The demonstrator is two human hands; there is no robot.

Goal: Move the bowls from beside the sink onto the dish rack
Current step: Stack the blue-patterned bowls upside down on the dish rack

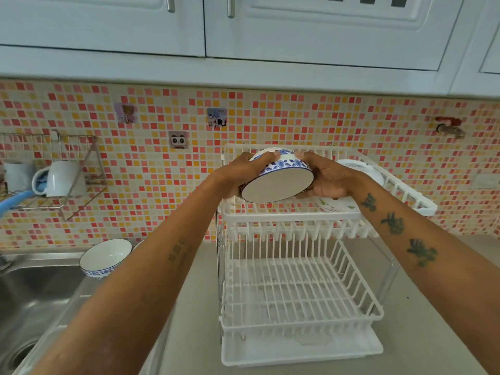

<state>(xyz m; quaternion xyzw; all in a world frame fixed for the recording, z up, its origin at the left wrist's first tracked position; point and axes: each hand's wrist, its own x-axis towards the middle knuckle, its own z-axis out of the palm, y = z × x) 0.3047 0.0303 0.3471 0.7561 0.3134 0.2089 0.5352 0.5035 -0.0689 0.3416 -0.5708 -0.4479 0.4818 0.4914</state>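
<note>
A white bowl with a blue flower pattern (277, 182) is tilted on its side, its white inside facing me, over the upper tier of the white two-tier dish rack (292, 217). My left hand (243, 171) grips its left rim and my right hand (324, 180) grips its right rim. A second bowl of the same pattern (105, 257) stands upright on the counter beside the steel sink (35, 293), partly behind my left forearm. The rack's lower tier (297, 290) holds nothing.
White plates (359, 169) lie in the upper tier behind my right hand. A wall-mounted wire shelf (54, 171) with a white mug hangs at left. Cabinets overhang the tiled wall. A tap valve (449, 128) sticks out at right. Grey counter surrounds the rack.
</note>
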